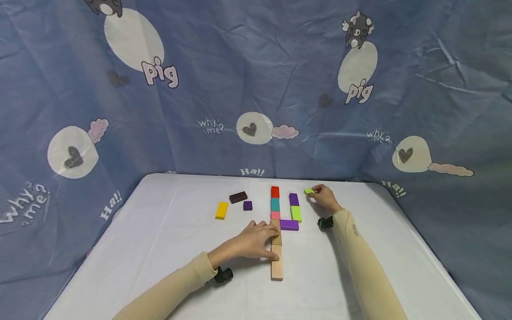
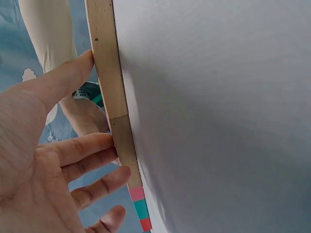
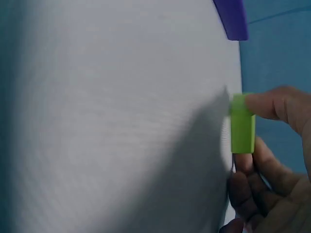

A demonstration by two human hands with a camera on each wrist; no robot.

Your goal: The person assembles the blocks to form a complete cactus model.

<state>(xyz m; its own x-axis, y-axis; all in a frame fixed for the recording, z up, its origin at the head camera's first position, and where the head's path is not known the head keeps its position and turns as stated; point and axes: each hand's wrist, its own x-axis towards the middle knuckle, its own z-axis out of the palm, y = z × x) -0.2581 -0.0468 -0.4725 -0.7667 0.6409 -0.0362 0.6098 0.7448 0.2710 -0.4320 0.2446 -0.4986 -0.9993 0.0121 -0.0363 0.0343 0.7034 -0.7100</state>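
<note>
My right hand [image 1: 325, 197] pinches a small lime-green block [image 3: 243, 124] between thumb and fingers at the back right of the table. In the head view that green block [image 1: 308, 191] shows at the fingertips. My left hand [image 1: 254, 240] spreads its fingers over a column of blocks, fingertips touching two plain wooden blocks [image 1: 277, 270]. Above those, the column runs on with a pink block [image 1: 275, 215], a teal block [image 1: 275, 204] and a red block [image 1: 275, 192]. A purple block [image 1: 290, 225] lies crosswise against the column's right side.
Right of the column, a dark purple block [image 1: 294, 199] and a lime block [image 1: 296, 214] lie end to end. To the left are a yellow block [image 1: 222, 210], a dark brown block [image 1: 238, 197] and a small purple block [image 1: 247, 206]. A blue printed curtain [image 1: 224, 89] hangs behind the white table [image 1: 168, 213].
</note>
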